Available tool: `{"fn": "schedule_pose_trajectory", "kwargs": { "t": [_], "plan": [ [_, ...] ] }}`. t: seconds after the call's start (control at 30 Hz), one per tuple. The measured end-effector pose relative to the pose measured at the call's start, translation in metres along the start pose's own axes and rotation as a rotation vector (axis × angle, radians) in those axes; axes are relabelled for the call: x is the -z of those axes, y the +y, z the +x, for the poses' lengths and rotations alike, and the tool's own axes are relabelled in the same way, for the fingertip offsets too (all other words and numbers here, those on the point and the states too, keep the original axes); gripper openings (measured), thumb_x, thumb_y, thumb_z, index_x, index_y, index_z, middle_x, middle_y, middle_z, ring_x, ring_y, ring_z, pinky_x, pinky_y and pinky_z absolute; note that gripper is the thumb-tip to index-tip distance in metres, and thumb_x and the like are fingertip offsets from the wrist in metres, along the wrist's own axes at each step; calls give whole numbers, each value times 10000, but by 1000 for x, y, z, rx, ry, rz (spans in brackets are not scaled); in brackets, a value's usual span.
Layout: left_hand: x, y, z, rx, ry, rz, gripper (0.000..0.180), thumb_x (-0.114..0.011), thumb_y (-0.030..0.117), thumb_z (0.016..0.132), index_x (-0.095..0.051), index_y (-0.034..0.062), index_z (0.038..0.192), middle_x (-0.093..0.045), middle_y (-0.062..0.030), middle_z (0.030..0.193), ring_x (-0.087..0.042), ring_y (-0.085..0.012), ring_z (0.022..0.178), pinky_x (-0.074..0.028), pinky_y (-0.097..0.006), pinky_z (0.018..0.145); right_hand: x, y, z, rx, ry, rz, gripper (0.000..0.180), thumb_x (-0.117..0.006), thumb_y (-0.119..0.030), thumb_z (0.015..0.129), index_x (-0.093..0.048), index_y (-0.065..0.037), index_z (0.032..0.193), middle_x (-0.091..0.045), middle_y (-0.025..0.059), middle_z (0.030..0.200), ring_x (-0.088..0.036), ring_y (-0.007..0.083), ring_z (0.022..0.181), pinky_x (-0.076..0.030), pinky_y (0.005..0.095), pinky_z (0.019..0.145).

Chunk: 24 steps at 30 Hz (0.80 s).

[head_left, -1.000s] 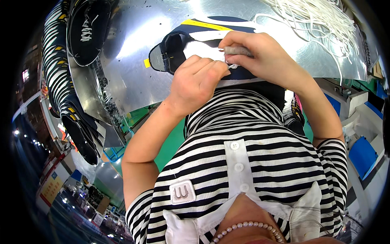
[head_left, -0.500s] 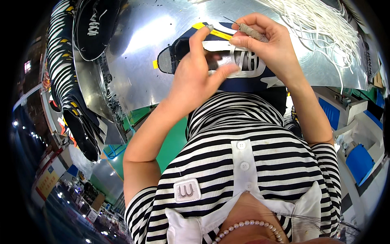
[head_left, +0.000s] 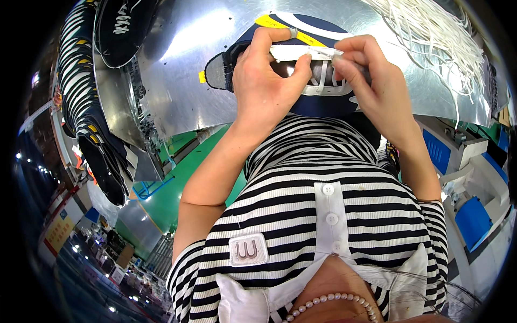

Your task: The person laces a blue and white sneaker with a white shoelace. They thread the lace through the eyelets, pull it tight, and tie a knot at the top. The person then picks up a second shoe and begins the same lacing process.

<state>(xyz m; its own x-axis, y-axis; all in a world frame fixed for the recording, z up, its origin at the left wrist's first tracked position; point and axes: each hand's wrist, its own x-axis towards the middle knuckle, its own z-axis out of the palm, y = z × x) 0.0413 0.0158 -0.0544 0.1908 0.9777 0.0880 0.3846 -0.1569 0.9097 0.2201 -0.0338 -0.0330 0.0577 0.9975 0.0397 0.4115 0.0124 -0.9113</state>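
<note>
A navy shoe upper (head_left: 323, 105) with a yellow stripe and white eyelet strips lies across the metal table, close to my body. White lace (head_left: 322, 75) crosses its opening in a few rows. My left hand (head_left: 266, 81) pinches the far eyelet strip (head_left: 291, 52) between thumb and bent index finger; a grey cover sits on that fingertip. At the right end of the same strip, my right hand (head_left: 379, 81) is closed, fingertips at the eyelets. A thin awl-like tool with a wrapped handle is in this hand, now mostly hidden by the fingers.
A heap of loose white laces (head_left: 436, 43) spreads over the table's far right. At the far left stands a laced dark shoe (head_left: 121, 32), beside a long stacked row of shoe uppers (head_left: 83, 81). The metal table (head_left: 183, 91) has its near edge at my waist.
My right hand has come down and nearer to the eyelet strip, and the tool's thin tip no longer shows. My left thumb has moved up against the strip.
</note>
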Motion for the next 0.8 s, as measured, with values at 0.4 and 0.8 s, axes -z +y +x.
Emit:
{"fn": "schedule_pose_trajectory", "kwargs": {
  "t": [0.4,0.8],
  "plan": [
    [-7,14,-9,-417,-54,279,398,-660,24,755,-562,20,1140,-610,-105,803,-566,-302,744,-424,-414,724,-28,-10,14,221,17,-754,164,-639,-165,874,-528,-52,918,-649,86,698,-658,273,622,-490,372,529],
    [-1,9,19,137,-51,-330,320,-634,-19,812,-495,-17,1100,-688,-133,828,-658,-124,702,-511,-238,628,38,21,25,477,17,-484,320,-685,-117,872,-627,-87,1186,-670,58,1073,-665,215,770,-519,301,656]
  ]
}}
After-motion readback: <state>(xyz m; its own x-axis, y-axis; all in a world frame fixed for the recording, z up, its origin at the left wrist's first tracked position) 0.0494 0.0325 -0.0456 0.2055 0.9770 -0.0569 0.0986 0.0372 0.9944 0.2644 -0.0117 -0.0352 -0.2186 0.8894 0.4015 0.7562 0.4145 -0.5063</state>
